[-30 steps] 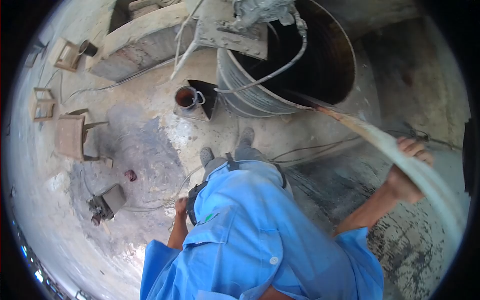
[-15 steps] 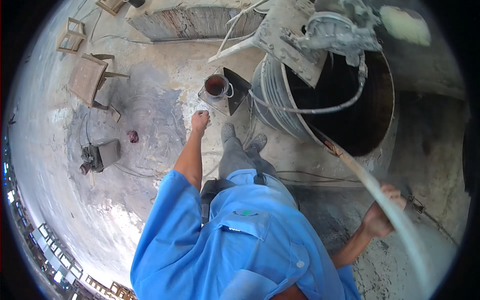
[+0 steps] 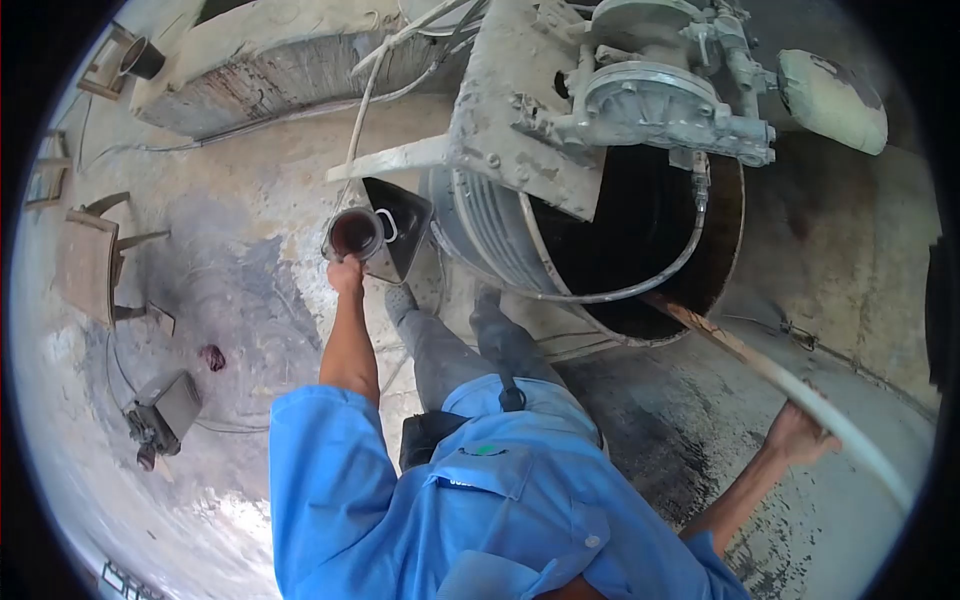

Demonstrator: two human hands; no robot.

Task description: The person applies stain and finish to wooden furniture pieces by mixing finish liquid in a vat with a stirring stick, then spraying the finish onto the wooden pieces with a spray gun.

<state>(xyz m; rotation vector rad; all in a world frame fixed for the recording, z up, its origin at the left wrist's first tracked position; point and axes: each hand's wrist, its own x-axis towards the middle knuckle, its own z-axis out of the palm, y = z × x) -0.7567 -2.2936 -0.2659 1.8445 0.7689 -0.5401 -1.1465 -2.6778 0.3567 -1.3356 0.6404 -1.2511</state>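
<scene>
My left hand (image 3: pixel 346 272) is at the near rim of a metal jug (image 3: pixel 338 228) with a white side handle and dark reddish-brown liquid inside. Its fingers look closed on that rim, though the fingertips are partly hidden. The jug stands on a cut-open metal can (image 3: pixel 417 208) on the floor. My right hand (image 3: pixel 800 432) is wrapped around a long pole (image 3: pixel 765 368), pale toward my end and brown lower down. The pole's far end slants into a large ribbed metal drum (image 3: pixel 478 225) with a dark interior; its tip is hidden there.
A paint-crusted pump (image 3: pixel 655 100) sits on a metal plate (image 3: pixel 495 120) over the drum, with a hose (image 3: pixel 630 292) looping across the opening. At left are a wooden stool (image 3: pixel 88 265), a small machine (image 3: pixel 165 410) and a dark red rag (image 3: pixel 212 357). Cables cross the floor.
My left hand has reached forward to the jug's rim. My right hand still holds the pole, which has shifted slightly. The view has moved, with the drum and pump now nearer.
</scene>
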